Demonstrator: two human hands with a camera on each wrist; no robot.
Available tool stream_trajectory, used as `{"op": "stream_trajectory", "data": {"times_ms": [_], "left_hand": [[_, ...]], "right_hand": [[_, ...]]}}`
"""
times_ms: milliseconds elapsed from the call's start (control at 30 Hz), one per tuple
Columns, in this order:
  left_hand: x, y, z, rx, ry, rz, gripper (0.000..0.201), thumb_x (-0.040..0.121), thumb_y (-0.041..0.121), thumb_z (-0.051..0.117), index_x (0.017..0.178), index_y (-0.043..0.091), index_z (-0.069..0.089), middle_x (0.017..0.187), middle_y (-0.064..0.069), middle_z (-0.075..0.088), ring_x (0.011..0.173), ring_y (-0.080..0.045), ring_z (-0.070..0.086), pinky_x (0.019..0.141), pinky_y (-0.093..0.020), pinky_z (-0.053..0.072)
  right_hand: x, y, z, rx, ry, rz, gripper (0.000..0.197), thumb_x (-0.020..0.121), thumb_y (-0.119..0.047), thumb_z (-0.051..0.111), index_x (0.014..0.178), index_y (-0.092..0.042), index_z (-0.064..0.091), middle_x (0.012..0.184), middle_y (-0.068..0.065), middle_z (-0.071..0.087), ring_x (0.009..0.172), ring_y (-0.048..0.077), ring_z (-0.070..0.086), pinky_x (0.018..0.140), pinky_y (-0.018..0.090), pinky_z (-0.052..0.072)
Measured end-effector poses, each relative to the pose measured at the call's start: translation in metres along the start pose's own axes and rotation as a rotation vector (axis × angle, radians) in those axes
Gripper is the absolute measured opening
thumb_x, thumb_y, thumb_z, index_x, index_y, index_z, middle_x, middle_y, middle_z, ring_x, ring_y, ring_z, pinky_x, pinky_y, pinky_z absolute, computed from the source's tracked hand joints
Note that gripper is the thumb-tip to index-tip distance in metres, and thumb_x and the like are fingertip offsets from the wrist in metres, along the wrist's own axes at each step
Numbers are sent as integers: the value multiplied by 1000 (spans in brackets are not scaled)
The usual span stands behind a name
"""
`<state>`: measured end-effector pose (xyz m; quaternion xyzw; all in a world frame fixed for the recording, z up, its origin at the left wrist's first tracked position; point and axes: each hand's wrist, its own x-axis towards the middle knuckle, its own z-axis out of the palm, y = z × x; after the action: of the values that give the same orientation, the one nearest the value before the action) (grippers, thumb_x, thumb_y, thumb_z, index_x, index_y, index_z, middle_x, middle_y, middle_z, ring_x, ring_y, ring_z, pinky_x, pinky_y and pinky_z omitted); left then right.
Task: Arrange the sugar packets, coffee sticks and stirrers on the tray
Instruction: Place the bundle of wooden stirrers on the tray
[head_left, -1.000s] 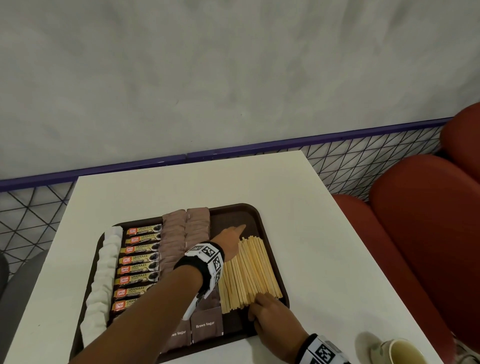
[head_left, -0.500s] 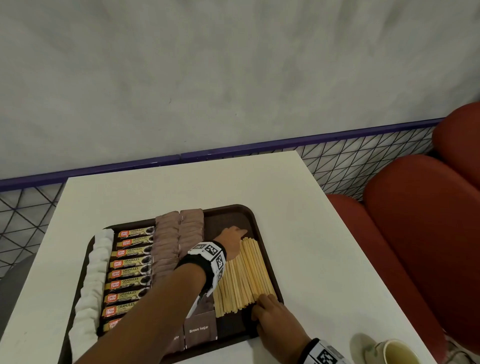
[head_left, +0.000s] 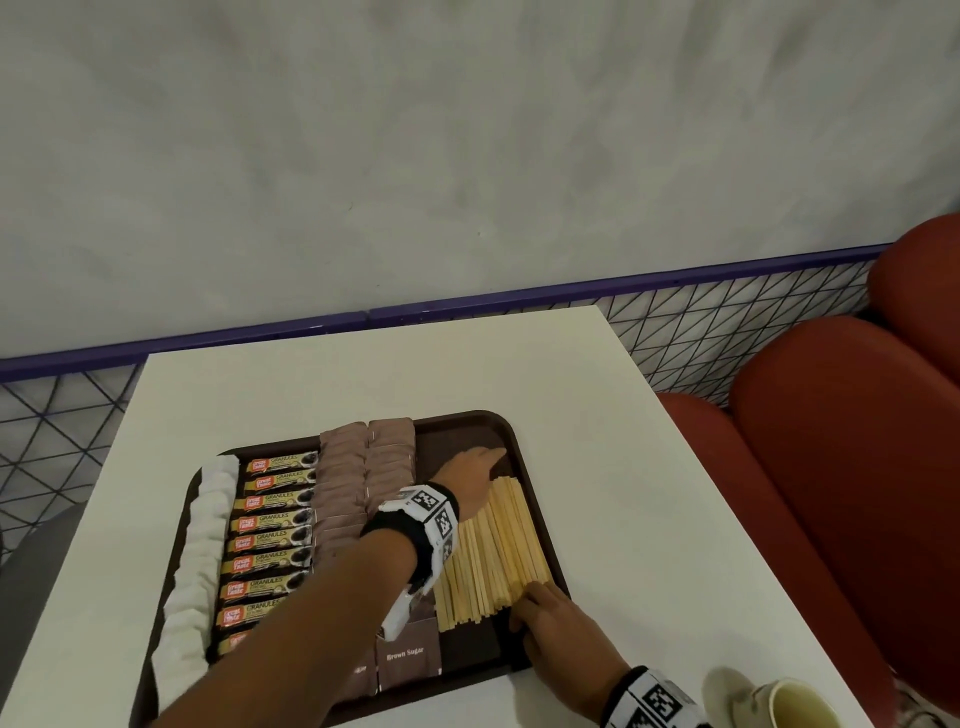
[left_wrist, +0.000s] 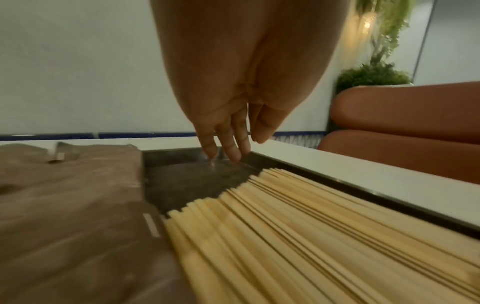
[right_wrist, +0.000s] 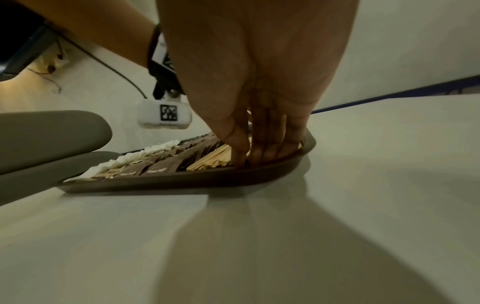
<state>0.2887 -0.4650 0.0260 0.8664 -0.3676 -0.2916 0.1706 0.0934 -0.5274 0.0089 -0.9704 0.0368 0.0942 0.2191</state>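
Observation:
A dark brown tray (head_left: 524, 447) on the white table holds rows of white sugar packets (head_left: 200, 540), coffee sticks (head_left: 270, 540), brown sugar packets (head_left: 363, 467) and a fan of wooden stirrers (head_left: 498, 556). My left hand (head_left: 472, 467) reaches across the tray, its straight fingers (left_wrist: 231, 148) touching the bare tray floor just beyond the stirrers' far ends (left_wrist: 259, 185). My right hand (head_left: 540, 603) rests at the tray's near right corner, its fingertips (right_wrist: 262, 154) pressed against the stirrers' near ends (right_wrist: 213, 160). Neither hand holds anything.
A pale cup (head_left: 789, 701) stands at the table's near right corner. Red padded seats (head_left: 841, 467) flank the table's right side. A purple-edged wire fence (head_left: 727, 322) and a grey wall run behind. The table's far half (head_left: 363, 379) lies beyond the tray.
The view shifted a little. Both hands stay at the two ends of the stirrers; the left fingers have edged slightly farther towards the tray's far rim.

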Motion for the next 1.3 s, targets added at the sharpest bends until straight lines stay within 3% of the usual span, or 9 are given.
{"op": "stream_trajectory", "data": {"times_ms": [100,200,300,533,633,800,933,1100,1300], "left_hand": [[-25,-17,-26,-243,198,-78,41,98,0,37,139,0,38,131,-15,52,112,-21,53,90,-11,42],[-69,-46,-53,-242,424,-109,32,95,3,43,124,2,56,122,-11,58,111,-24,55,93,-22,40],[-117,-98,-55,-258,463,-114,36,94,-4,42,125,6,56,119,-1,58,110,-13,52,89,-10,36],[-231,-197,-12,-199,413,-590,47,92,5,50,138,5,39,136,-19,45,123,-31,45,106,-38,35],[-263,-207,14,-390,294,-722,37,93,16,53,128,7,45,118,-19,58,96,-27,56,79,-30,47],[-272,-214,25,-528,288,-736,26,89,9,58,114,10,50,79,-9,63,62,-19,61,48,-18,50],[-267,-231,15,-620,442,-738,25,87,3,59,111,6,50,73,-12,64,58,-23,60,54,-25,48],[-247,-272,-2,-731,601,-761,39,81,-18,49,118,-4,52,94,-24,64,75,-30,57,69,-36,47],[-222,-298,-27,-614,707,-778,42,84,-13,49,124,-1,54,117,-22,61,105,-36,57,88,-39,44]], "right_hand": [[3,9,-2,82,79,41,36,79,10,48,105,-12,62,111,4,56,105,18,54,88,17,42],[7,21,-1,101,144,77,59,51,25,62,94,-15,65,93,2,62,84,16,62,77,11,42],[11,20,-12,90,242,134,59,69,25,50,118,-7,56,109,11,55,102,26,54,87,12,38],[5,23,-15,245,-8,452,55,90,-1,43,140,-7,23,126,17,42,110,28,49,92,30,42],[8,24,-9,297,-119,521,47,88,0,41,132,-3,25,104,13,50,77,21,51,57,18,41],[23,23,-11,344,-80,595,23,86,8,39,104,-5,32,77,5,45,57,15,45,49,24,42],[44,14,-10,492,99,616,25,86,12,44,105,-4,39,93,16,50,63,22,50,45,26,46],[93,-6,1,518,181,607,40,82,14,48,120,3,49,109,21,60,95,34,58,87,47,51],[144,-31,2,485,226,595,40,85,11,47,125,2,48,117,23,59,105,36,58,90,44,50]]}}
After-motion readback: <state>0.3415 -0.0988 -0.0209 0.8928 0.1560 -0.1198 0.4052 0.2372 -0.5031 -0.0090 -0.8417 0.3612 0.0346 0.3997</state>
